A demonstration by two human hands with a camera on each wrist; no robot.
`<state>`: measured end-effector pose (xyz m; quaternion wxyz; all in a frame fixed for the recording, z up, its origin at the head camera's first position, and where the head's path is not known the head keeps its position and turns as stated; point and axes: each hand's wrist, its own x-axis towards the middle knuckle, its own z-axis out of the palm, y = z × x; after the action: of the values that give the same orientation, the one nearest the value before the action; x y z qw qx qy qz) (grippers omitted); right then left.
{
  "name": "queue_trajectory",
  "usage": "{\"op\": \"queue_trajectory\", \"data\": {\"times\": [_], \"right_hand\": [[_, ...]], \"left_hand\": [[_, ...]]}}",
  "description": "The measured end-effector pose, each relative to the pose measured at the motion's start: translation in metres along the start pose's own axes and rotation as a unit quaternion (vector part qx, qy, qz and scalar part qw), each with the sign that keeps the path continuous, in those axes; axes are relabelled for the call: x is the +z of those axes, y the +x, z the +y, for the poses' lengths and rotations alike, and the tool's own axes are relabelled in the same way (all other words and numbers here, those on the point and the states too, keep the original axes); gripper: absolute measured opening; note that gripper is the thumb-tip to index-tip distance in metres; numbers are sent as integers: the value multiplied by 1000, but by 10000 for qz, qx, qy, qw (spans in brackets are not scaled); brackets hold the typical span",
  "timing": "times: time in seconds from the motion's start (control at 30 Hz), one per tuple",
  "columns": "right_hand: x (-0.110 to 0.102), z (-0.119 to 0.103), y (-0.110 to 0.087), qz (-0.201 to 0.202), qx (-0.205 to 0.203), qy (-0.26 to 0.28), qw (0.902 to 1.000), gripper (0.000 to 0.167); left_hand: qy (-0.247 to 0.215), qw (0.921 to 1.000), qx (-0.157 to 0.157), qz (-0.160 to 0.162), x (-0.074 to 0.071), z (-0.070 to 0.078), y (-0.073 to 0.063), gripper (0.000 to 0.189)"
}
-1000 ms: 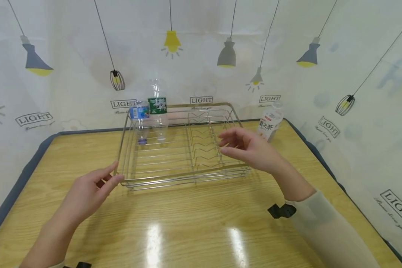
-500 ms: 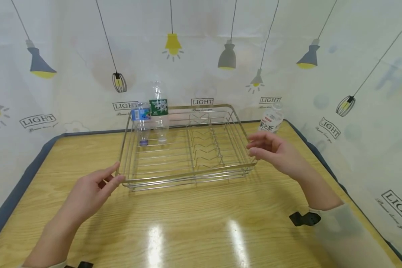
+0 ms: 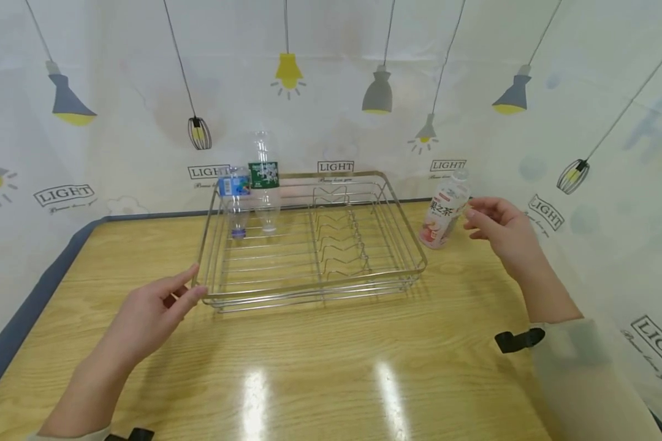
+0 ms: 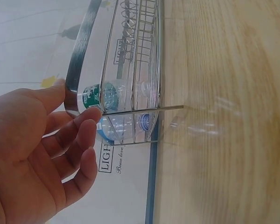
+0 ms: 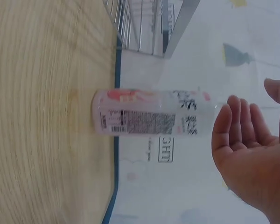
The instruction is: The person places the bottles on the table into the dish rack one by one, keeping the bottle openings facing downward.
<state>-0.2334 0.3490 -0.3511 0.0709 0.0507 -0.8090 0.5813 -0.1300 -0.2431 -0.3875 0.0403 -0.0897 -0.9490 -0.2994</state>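
Observation:
A wire dish rack (image 3: 320, 288) stands on the table, its front left corner of the rim pinched between thumb and fingers of my left hand (image 3: 154, 315). The left wrist view shows that hand (image 4: 51, 149) at the flat metal rim (image 4: 77, 60). Inside the rack, at the back left, two clear bottles stand cap down: one with a blue label (image 3: 234, 185), one with a green label (image 3: 263, 174). Right of the rack, a pink-labelled drink bottle (image 3: 441, 214) stands upright. My right hand (image 3: 502, 233) is just right of its upper part, fingers loosely bent, holding nothing.
A row of bent wire dividers (image 3: 339, 239) runs through the rack's right half. The wooden table (image 3: 320, 367) ends at a patterned cloth wall (image 3: 331, 92) behind and at both sides. A black strap (image 3: 521, 340) sits at the right wrist.
My right hand has moved right, from above the rack's right side, past the rim, to the far side of the pink-labelled bottle. The left hand keeps its hold on the rack corner.

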Motion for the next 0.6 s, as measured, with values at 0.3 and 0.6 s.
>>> {"op": "queue_trajectory", "data": {"times": [0.3, 0.6], "right_hand": [[-3, 26, 34, 515, 831, -658, 9930, 72], [2, 49, 56, 116, 1221, -530, 9910, 99]], "left_hand": [[-106, 9999, -35, 4, 1, -2, -1, 59], [-293, 9995, -54, 69, 0, -1, -2, 60]]}}
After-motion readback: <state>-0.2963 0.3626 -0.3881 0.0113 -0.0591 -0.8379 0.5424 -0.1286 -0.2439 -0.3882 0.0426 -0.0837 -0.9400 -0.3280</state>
